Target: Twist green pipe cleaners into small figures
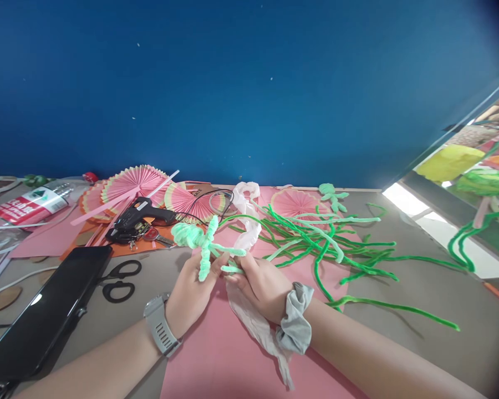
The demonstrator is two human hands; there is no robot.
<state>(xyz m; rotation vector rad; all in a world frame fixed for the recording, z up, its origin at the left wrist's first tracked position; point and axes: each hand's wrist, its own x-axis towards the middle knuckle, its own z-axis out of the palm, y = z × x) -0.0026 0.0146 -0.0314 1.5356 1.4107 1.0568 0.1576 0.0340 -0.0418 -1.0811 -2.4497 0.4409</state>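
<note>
"What's your grip doing rn?"

"My L hand [195, 285] is pinching the lt green figure [203, 242] near its base, & my R hand [264, 282] is gripping its loose ends w/ thumb and fingers."

"Where's it staying put?"

"I'm holding it abv the pink paper [208, 354] on the table [432, 293]. White tissue [251, 320] is hanging by my R hand, green pipe cleaners [327, 244] are lying R, & the glue gun [135, 219] and scissors [118, 284] are resting L."
</note>
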